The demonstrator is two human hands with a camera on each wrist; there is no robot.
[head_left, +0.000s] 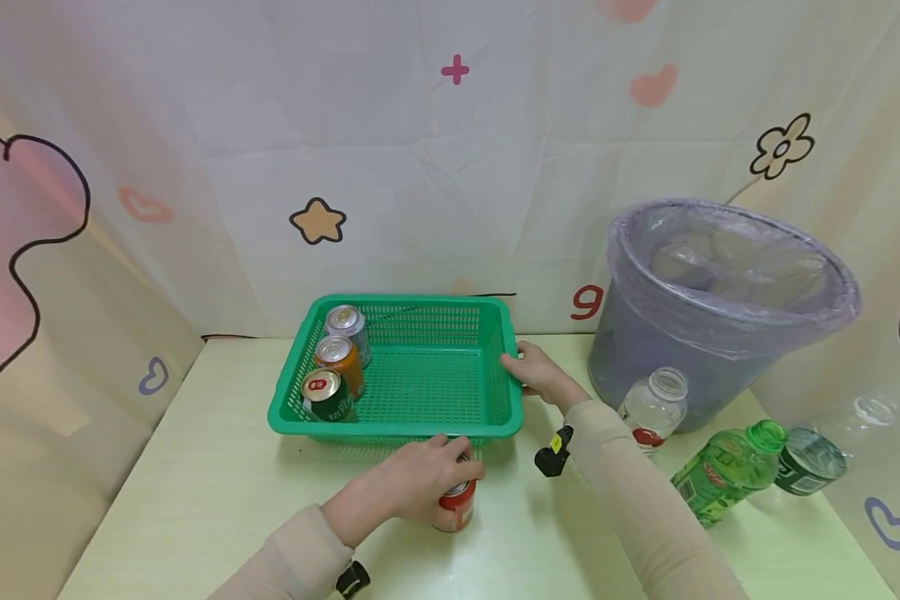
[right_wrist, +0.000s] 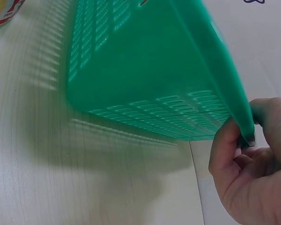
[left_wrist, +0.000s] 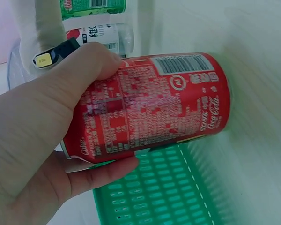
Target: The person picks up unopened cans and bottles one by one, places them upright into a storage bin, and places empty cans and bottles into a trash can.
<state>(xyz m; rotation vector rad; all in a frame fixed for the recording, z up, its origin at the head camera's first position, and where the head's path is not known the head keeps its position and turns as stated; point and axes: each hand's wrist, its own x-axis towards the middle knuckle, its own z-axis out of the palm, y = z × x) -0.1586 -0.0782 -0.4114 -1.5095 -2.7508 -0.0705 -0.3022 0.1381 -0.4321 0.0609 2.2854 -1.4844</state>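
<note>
1. Standing along the green basket's (head_left: 427, 379) left side are a silver can (head_left: 348, 323), an orange can (head_left: 341, 363) and a dark-green can (head_left: 330, 398).
2. Left hand (head_left: 416, 477) grips a red Coca-Cola can (head_left: 456, 510) just in front of the basket.
3. Right hand (head_left: 537, 369) pinches the basket's right rim.
4. Lined bin (head_left: 611, 358), with a clear bottle (head_left: 654, 404) and green bottle (head_left: 729, 471) nearby.

The left hand (head_left: 420, 477) grips a red can (head_left: 456, 512) (Coca-Cola lettering on its side), roughly upright before a green slotted basket (head_left: 397, 429), whose right rim the right hand (head_left: 542, 373) holds.
</note>
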